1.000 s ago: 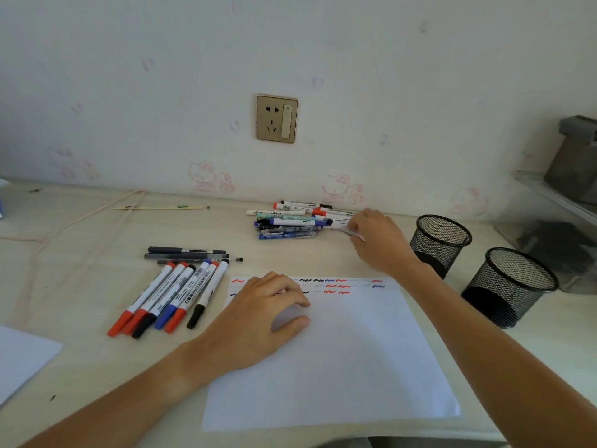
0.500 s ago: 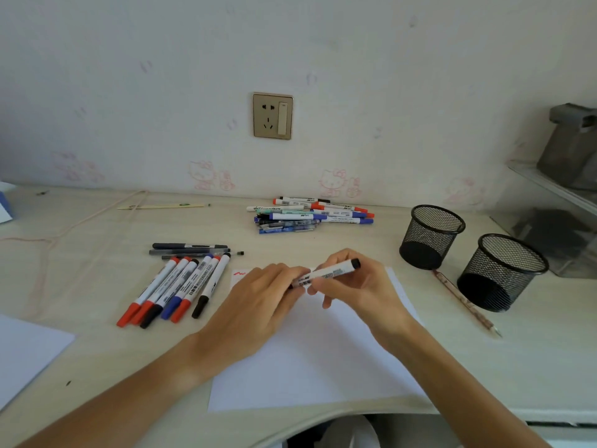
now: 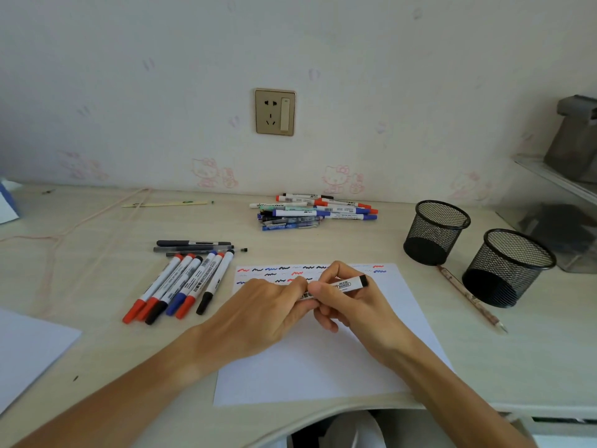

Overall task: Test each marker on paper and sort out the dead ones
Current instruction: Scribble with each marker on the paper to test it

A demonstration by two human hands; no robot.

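Observation:
Both hands hold one white marker [image 3: 349, 283] with a black end over the white test sheet [image 3: 310, 360]. My right hand [image 3: 352, 302] grips its barrel, the black end pointing right. My left hand [image 3: 268, 312] pinches the marker's left end, which its fingers hide. Red, blue and black squiggles run along the sheet's top edge. A pile of markers and pens [image 3: 310, 211] lies near the wall. A row of several red, blue and black markers [image 3: 181, 286] lies left of the sheet, with dark pens [image 3: 193, 246] just behind them.
Two black mesh cups [image 3: 436, 232] [image 3: 507, 266] stand at the right, a pencil [image 3: 468, 297] lying between them and the sheet. Another sheet [image 3: 29, 350] pokes in at the lower left. A thin stick [image 3: 164, 204] and a pink cord [image 3: 80, 227] lie far left.
My right hand took a marker from the far pile and brought it over the sheet. My left hand lifted off the paper and closed on the marker's left end.

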